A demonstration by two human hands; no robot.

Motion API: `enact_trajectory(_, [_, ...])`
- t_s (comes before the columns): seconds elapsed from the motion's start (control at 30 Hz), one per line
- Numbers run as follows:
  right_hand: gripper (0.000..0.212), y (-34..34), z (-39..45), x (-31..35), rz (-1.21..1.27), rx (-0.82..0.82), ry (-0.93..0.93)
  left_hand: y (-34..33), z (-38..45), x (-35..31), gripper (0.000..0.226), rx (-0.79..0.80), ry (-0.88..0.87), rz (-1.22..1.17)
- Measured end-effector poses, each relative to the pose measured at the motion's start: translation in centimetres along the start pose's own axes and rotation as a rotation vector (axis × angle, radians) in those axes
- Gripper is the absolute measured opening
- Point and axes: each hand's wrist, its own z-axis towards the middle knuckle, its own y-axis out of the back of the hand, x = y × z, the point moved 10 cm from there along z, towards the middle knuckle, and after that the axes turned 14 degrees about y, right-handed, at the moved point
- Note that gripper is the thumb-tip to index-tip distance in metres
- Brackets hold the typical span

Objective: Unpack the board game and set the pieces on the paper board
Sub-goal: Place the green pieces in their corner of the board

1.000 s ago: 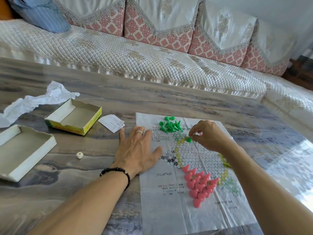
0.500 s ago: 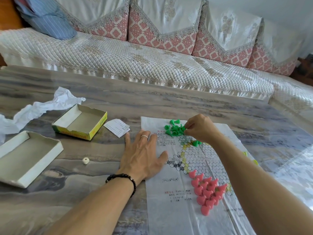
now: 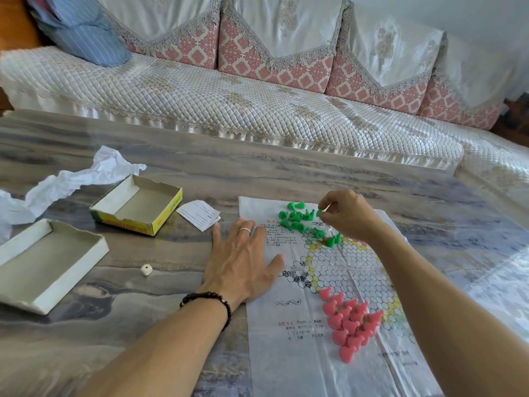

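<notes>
Now the right hand [image 3: 347, 216] pinches a green piece [image 3: 319, 212] at the edge of the loose green heap [image 3: 294, 217], far end of the paper board [image 3: 286, 353]. Left hand [image 3: 243, 262], fingers spread flat, pins the sheet's edge to the bench [image 3: 257, 173]. Two greens [image 3: 333, 240] already stand on the circles; the pink pieces [image 3: 350, 322] sit packed at the near corner. Best bet here: lift straight up, set it base-down on the next circle, release gently so neighbours don't topple.
</notes>
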Motion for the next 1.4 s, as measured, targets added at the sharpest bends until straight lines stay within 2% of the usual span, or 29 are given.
enact_trajectory(0.13, [0.015,0.9,-0.7,1.8,-0.035,0.050,0.099,0.0,-0.1,0.1,0.065,0.009,0.002,0.001])
enact_trajectory(0.3, [0.022,0.8,-2.0,1.6,-0.095,0.145,0.111,0.1,-0.1,0.0,0.066,0.010,0.000,0.008])
enact_trajectory(0.6, [0.011,-0.7,-2.9,2.2,-0.289,0.235,0.208,0.2,-0.2,-0.1,0.063,0.004,-0.001,0.004])
enact_trajectory(0.87, [0.012,-1.9,-2.9,2.1,-0.306,0.283,0.223,0.4,-0.2,-0.1,0.062,0.000,-0.001,0.000])
enact_trajectory(1.0, [0.012,-2.1,-2.9,2.1,-0.325,0.317,0.215,0.4,-0.3,-0.1,0.062,-0.008,-0.005,-0.001])
enact_trajectory(1.13, [0.015,-0.2,-1.9,2.7,-0.160,0.159,0.193,0.4,-0.3,0.0,0.064,-0.013,-0.003,-0.006])
enact_trajectory(1.23, [0.014,0.7,-0.7,2.0,-0.126,0.083,0.119,0.3,-0.2,0.0,0.066,-0.009,-0.004,-0.007])
enact_trajectory(1.4, [0.008,-1.9,0.8,0.3,-0.159,0.192,0.003,0.2,-0.2,0.0,0.063,-0.005,0.002,-0.021])
